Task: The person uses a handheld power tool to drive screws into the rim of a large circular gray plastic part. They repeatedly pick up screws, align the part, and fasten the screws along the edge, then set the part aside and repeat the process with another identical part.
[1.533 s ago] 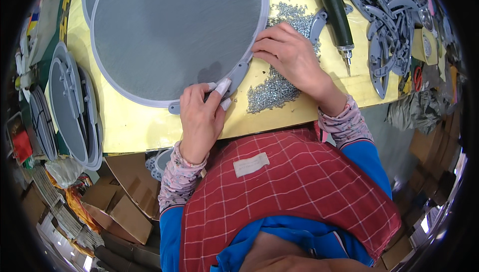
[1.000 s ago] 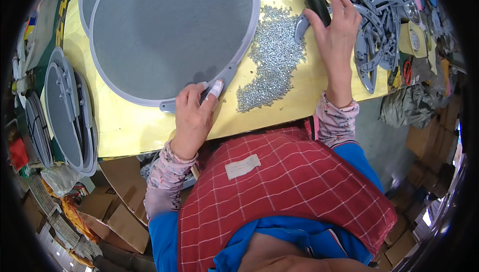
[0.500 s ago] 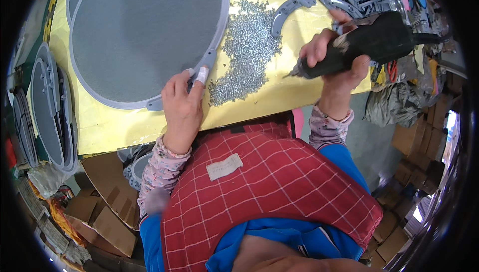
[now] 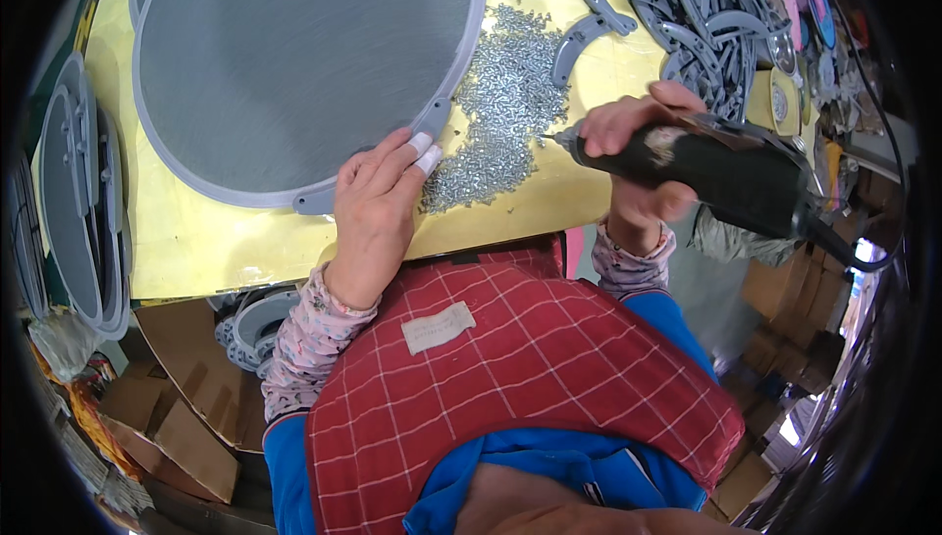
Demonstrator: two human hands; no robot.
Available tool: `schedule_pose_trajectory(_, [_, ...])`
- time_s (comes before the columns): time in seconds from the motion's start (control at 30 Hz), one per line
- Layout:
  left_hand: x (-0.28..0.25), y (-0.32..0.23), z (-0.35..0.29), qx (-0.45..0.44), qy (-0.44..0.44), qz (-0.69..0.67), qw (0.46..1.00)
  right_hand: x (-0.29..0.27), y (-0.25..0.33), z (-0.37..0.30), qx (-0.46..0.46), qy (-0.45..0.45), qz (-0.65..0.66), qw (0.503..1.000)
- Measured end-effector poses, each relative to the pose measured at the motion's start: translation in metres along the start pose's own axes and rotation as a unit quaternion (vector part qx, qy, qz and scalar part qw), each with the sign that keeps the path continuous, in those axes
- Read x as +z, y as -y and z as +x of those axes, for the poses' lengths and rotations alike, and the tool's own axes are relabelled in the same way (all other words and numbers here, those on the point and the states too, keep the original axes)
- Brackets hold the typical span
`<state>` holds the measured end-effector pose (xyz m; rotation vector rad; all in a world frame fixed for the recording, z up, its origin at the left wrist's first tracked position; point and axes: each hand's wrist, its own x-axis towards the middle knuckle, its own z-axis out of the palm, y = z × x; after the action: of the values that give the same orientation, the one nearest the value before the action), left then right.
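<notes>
A large round grey mesh screen (image 4: pixel 304 64) with a grey rim lies on the yellow table covering. Along its near right rim sits a curved grey plastic piece (image 4: pixel 314 203), its middle covered by my left hand (image 4: pixel 376 206). The fingers of that hand, two wrapped in white tape, are together and press over the piece. My right hand (image 4: pixel 613 130) is wrapped around a black corded electric screwdriver (image 4: pixel 726 177). The tool lies nearly level, its thin bit pointing left over a spread pile of small silver screws (image 4: pixel 510 94). Whether the bit touches a screw, I cannot tell.
More curved grey pieces (image 4: pixel 687 5) are heaped at the far right, one lying beside the screws. Another screen's rim shows under the large one. Round screens (image 4: pixel 74 192) stand stacked off the table's left side. Cardboard boxes (image 4: pixel 186 398) are below left; the cord hangs at right.
My right hand has brought the screwdriver leftward, so its bit is now over the screws. My left hand has shifted slightly right along the rim, its fingers closer together.
</notes>
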<state>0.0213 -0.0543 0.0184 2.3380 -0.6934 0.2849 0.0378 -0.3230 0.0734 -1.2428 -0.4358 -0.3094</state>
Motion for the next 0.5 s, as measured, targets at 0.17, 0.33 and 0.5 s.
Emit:
schedule_pose_trajectory(0.17, [-0.002, 0.000, -0.001, -0.016, -0.009, -0.040, 0.999, 0.007, -0.001, 0.010, -0.033, 0.070, 0.087, 0.993])
schedule_pose_trajectory(0.33, [-0.004, -0.006, 0.003, -0.037, 0.002, -0.067, 0.997, 0.035, -0.021, 0.011, 0.002, 0.071, 0.191, 0.979])
schedule_pose_trajectory(0.5, [0.004, -0.006, 0.001, -0.048, -0.028, -0.056, 0.997, 0.041, -0.033, 0.014, 0.023, 0.131, 0.205, 0.970])
